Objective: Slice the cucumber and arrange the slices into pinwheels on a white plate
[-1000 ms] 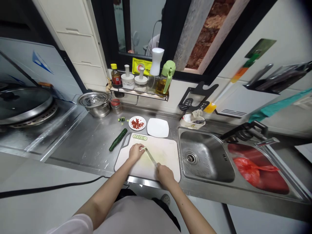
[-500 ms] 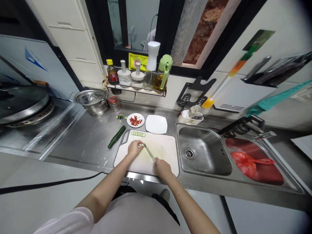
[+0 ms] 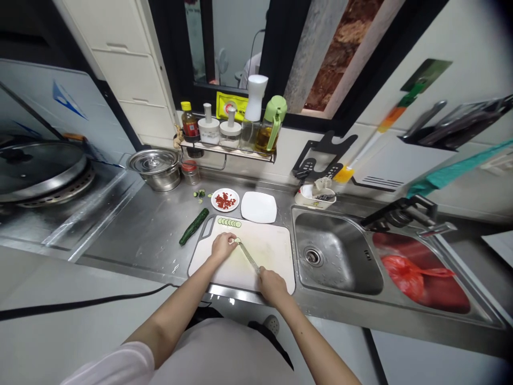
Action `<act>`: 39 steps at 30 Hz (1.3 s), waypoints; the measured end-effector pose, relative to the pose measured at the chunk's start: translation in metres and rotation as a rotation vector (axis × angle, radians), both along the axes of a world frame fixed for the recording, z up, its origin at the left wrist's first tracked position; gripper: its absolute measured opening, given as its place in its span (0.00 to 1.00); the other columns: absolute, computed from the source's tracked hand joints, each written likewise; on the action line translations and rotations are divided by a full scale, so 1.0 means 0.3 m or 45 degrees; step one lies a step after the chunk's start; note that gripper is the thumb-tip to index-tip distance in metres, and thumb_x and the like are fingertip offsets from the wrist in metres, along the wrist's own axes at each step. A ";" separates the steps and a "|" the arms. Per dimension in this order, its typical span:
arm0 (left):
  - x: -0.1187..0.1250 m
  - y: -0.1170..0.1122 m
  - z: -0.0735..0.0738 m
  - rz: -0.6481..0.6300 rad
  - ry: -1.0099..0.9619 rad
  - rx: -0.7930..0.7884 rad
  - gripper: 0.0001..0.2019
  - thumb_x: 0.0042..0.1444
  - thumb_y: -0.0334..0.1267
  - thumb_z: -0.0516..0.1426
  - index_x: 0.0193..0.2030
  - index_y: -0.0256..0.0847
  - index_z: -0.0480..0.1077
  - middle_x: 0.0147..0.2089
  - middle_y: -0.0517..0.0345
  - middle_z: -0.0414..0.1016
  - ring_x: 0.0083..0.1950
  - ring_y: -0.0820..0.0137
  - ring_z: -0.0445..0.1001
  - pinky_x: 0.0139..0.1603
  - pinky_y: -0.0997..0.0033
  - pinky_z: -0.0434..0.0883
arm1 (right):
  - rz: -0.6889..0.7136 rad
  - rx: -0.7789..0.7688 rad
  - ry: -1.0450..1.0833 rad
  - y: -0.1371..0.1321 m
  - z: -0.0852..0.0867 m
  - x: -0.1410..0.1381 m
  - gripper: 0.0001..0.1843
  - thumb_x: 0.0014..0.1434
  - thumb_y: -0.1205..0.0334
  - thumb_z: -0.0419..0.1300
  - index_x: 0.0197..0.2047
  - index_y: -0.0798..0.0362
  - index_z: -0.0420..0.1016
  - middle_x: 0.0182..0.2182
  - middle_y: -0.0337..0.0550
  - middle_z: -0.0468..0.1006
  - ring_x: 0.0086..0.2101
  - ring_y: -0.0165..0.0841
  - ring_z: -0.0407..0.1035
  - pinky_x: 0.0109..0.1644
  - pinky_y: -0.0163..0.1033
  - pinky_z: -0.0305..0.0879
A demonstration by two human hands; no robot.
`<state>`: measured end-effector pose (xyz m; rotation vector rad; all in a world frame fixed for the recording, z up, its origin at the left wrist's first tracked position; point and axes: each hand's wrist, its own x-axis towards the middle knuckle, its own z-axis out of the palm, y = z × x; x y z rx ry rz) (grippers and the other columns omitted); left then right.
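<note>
My left hand (image 3: 223,247) is curled over a piece of cucumber on the white cutting board (image 3: 268,251), with a cut end (image 3: 237,240) showing at its fingertips. My right hand (image 3: 271,284) grips the handle of a knife (image 3: 248,257), whose blade slants up to the cut end. A row of cucumber slices (image 3: 228,222) lies along the board's far edge. A whole cucumber (image 3: 194,226) rests on the steel counter left of the board.
Behind the board are a small plate of red bits (image 3: 225,200) and a bare white plate (image 3: 258,207). A steel sink (image 3: 334,251) lies to the right, with a red bag (image 3: 404,269) in the further basin. A lidded pot (image 3: 155,169) and bottle rack (image 3: 229,147) stand at the back.
Both hands stay on the board in the same pose. The knife blade has shifted slightly at the cucumber end. The view has swayed a little.
</note>
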<state>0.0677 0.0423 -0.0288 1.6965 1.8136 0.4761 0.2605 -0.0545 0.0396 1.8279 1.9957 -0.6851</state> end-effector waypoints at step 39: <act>0.027 -0.006 -0.007 -0.050 0.164 0.011 0.12 0.55 0.43 0.57 0.46 0.45 0.72 0.41 0.55 0.75 0.47 0.64 0.71 0.50 0.67 0.64 | -0.145 0.048 0.066 -0.032 -0.004 0.049 0.14 0.66 0.61 0.45 0.48 0.55 0.68 0.41 0.54 0.79 0.44 0.41 0.73 0.41 0.39 0.59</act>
